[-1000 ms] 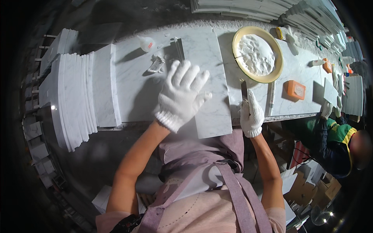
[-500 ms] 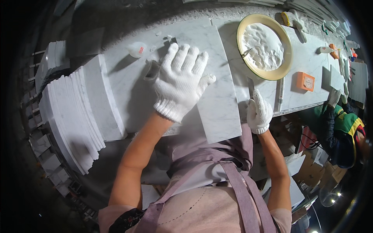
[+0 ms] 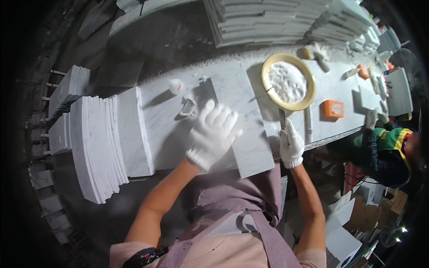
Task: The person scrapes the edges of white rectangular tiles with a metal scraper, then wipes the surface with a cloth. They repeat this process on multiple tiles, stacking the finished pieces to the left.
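Observation:
White knit gloves cover both my hands. My left hand [image 3: 212,136] is over the left edge of a long white marble slab [image 3: 252,152], palm down with fingers spread, holding nothing. Whether it presses on the slab is hard to tell. My right hand [image 3: 292,145] is closed around a flat metal scraper [image 3: 282,118], its blade pointing away from me, just right of the slab. Beyond it stands a cream bowl [image 3: 267,69] of white powder [image 3: 287,82], with a thin stick at its left rim. A crumpled clear piece [image 3: 189,107] lies beyond my left hand, near a small white bottle [image 3: 175,86].
Stacked marble slabs [image 3: 96,147] stand at the left, with more stacks [image 3: 268,22] across the far side. An orange box [image 3: 333,108] and a ruler-like strip [image 3: 309,120] lie at the right. A co-worker's gloved hand [image 3: 371,119] is at the far right.
My view has tilted up, showing more of the far stacks. My left hand has drawn back toward me along the slab, uncovering the crumpled clear piece. My right hand still grips the scraper.

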`<state>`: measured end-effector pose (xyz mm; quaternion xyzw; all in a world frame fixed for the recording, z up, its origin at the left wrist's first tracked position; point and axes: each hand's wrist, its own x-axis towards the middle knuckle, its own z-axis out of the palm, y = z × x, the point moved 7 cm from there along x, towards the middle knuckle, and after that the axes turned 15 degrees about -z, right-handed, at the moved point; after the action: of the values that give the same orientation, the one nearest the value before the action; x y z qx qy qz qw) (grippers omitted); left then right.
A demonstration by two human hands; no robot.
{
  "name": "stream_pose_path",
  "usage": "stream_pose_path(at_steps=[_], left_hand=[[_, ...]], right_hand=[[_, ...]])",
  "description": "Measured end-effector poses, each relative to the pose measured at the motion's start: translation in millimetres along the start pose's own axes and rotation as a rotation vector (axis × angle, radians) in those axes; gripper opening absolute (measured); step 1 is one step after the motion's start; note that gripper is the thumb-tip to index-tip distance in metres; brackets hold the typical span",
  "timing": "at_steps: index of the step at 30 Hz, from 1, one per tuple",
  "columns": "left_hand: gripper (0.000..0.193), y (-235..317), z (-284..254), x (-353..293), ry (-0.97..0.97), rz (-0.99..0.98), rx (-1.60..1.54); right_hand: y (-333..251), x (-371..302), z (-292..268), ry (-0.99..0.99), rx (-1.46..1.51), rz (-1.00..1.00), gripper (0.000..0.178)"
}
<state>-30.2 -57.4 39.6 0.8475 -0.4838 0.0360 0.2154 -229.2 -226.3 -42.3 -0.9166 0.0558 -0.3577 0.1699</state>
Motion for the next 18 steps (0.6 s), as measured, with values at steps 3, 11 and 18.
stream_pose_path(at_steps=[3,11,18], left_hand=[[0.035,4,-17,-46,0.078,-0.065,-0.127],[0.041,12,16,-108,0.250,-0.088,-0.155],[0.053,0,24,-101,0.271,-0.057,-0.141]], right_hand=[[-17,6,-11,0.166,0.345,0.289,0.060],[-46,66,29,-0.053,0.806,0.714,0.024],[-28,119,76,-0.222,0.244,0.395,0.026]])
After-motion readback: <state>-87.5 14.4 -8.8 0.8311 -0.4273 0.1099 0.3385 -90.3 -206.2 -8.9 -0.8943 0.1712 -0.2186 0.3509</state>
